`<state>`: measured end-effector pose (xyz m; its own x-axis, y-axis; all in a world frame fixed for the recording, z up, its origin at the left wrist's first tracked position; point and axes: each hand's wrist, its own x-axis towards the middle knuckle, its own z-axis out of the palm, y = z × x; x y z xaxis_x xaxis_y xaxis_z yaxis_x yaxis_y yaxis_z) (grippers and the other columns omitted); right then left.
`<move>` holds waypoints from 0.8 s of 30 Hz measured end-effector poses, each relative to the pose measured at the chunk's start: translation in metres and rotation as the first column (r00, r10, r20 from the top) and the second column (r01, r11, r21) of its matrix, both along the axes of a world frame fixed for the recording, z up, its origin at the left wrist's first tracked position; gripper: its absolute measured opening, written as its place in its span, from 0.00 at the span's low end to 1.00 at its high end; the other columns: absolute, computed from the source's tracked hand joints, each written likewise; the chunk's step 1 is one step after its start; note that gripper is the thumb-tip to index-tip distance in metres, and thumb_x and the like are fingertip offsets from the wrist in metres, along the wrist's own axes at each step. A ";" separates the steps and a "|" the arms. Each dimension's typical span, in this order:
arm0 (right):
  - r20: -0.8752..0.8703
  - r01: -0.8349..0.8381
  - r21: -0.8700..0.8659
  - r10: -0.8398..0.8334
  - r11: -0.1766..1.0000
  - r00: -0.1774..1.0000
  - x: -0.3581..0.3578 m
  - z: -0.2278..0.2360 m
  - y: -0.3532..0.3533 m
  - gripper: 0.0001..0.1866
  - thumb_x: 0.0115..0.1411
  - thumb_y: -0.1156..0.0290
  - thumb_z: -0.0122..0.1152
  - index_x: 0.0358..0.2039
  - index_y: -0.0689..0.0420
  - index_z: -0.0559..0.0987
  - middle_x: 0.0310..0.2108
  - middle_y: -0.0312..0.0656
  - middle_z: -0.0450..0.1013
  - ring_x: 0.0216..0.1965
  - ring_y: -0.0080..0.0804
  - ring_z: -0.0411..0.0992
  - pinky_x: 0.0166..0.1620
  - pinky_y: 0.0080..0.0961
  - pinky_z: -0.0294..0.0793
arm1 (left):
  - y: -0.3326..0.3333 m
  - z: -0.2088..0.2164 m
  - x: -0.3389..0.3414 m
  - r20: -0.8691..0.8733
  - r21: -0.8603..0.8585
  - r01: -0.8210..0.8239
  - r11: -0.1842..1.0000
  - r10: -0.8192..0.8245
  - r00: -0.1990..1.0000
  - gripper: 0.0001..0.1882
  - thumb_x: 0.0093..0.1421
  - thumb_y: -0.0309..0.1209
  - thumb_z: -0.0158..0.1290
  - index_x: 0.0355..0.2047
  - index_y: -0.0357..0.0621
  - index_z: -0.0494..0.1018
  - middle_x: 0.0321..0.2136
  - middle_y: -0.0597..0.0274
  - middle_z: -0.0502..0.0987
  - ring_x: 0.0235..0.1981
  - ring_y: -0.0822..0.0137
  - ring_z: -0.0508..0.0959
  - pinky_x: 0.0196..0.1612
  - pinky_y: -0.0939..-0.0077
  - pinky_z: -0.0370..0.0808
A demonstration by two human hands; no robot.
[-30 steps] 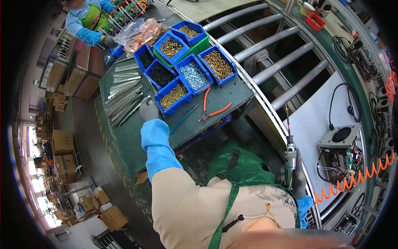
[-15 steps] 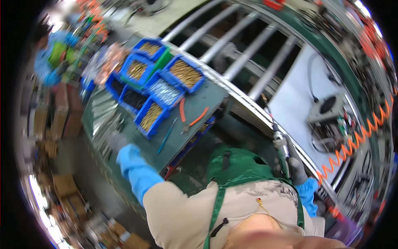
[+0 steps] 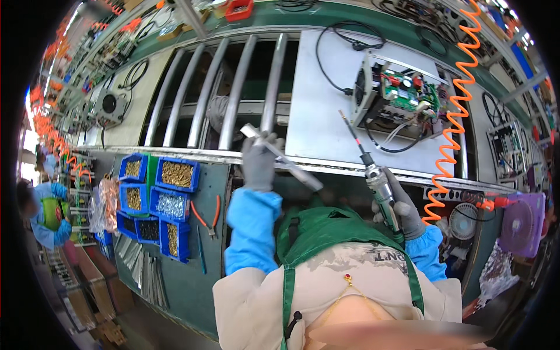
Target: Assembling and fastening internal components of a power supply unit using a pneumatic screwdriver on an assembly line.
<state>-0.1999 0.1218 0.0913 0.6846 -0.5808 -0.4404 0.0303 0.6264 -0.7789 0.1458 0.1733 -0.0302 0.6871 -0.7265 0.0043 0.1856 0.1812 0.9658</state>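
Silver metal strip (image 3: 297, 170) slants above the near edge of the conveyor (image 3: 192, 155), held in the left grip (image 3: 261, 163); the right grip (image 3: 401, 207) is wrapped around a power screwdriver (image 3: 378, 182), bit near the opened electronic unit (image 3: 402, 96); loose fingers could drop the strip between rollers (image 3: 231, 93); a careless swing could scrape the unit.

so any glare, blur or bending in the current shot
Head view: the green far bench bows toward the dark rim; head view: bright highlights streak the metal rollers; head view: the metal strip looks slightly soft.
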 end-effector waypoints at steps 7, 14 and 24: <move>0.126 0.280 -0.016 -0.276 0.960 0.953 -0.086 -0.005 -0.003 0.63 0.38 0.47 0.73 0.67 0.51 0.43 0.42 0.43 0.67 0.32 0.28 0.72 0.31 0.23 0.79 | -0.106 -0.065 -0.098 -0.698 0.090 0.011 0.996 0.055 0.714 0.09 0.61 0.25 0.45 0.42 0.40 0.68 0.33 0.61 0.71 0.36 0.66 0.70 0.47 0.65 0.71; 0.299 0.410 0.015 -0.396 0.912 0.868 -0.149 -0.025 -0.017 0.62 0.39 0.45 0.72 0.67 0.48 0.43 0.34 0.47 0.70 0.26 0.30 0.74 0.32 0.26 0.80 | -0.087 -0.075 -0.145 0.427 0.497 0.075 0.864 -0.319 0.846 0.15 0.57 0.29 0.52 0.44 0.39 0.73 0.37 0.57 0.75 0.37 0.62 0.76 0.41 0.72 0.73; 0.270 0.374 -0.034 -0.352 0.927 0.896 -0.176 -0.029 -0.036 0.63 0.42 0.41 0.69 0.68 0.44 0.38 0.33 0.52 0.70 0.23 0.34 0.74 0.30 0.35 0.78 | -0.134 -0.033 -0.138 0.568 0.813 -0.210 0.543 -0.818 0.087 0.15 0.52 0.35 0.57 0.41 0.51 0.75 0.42 0.56 0.73 0.47 0.55 0.70 0.49 0.63 0.68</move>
<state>-0.3758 0.0861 0.0618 0.5014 -0.8370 -0.2192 0.4467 0.4674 -0.7629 0.0081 0.0390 -0.0636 0.2079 -0.9573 -0.2010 -0.9625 -0.2368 0.1325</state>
